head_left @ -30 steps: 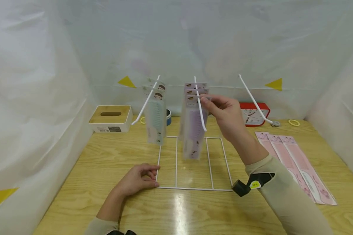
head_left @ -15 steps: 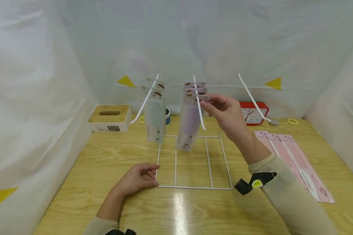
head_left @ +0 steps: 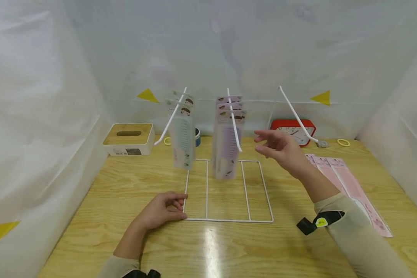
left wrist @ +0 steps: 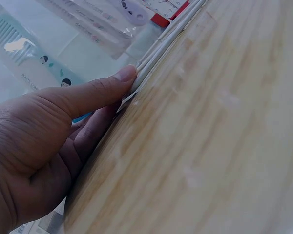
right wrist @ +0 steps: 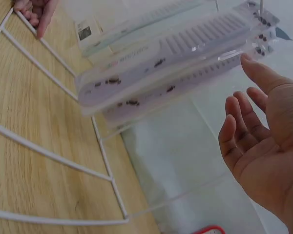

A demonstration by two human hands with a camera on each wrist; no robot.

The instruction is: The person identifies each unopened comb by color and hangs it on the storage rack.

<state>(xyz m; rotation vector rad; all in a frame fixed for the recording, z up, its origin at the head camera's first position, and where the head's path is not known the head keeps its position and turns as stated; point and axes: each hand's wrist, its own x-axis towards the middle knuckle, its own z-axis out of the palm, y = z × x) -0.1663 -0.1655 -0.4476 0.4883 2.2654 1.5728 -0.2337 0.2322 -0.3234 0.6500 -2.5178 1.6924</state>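
Here, pinched a white wire rack (head_left: 226, 220) near its front left corner with the thumb and fingers of the left hand (head_left: 162, 210), at the lower center-left of the frame. Showed the right hand (head_left: 281, 150) right of center with thumb and forefinger parted and the other fingers loosely bent, near a row of purple comb packets (head_left: 226, 148) but not touching them. Found those packets hung one behind another on the middle white rod (head_left: 236, 131), at the center of the frame. Displayed green comb packets (head_left: 183, 143) to their left, on the left rod (head_left: 174, 113). Included the right rod (head_left: 294, 111) at upper right, in front of a red clock (head_left: 298, 133). Spread pink comb packets (head_left: 351, 185) flat and overlapping across the table (head_left: 90, 239) at the right of the frame. Placed a white tissue box (head_left: 129, 141) with a wooden top left of center, and a yellow ring (head_left: 343, 143) toward the right edge, beyond the clock.
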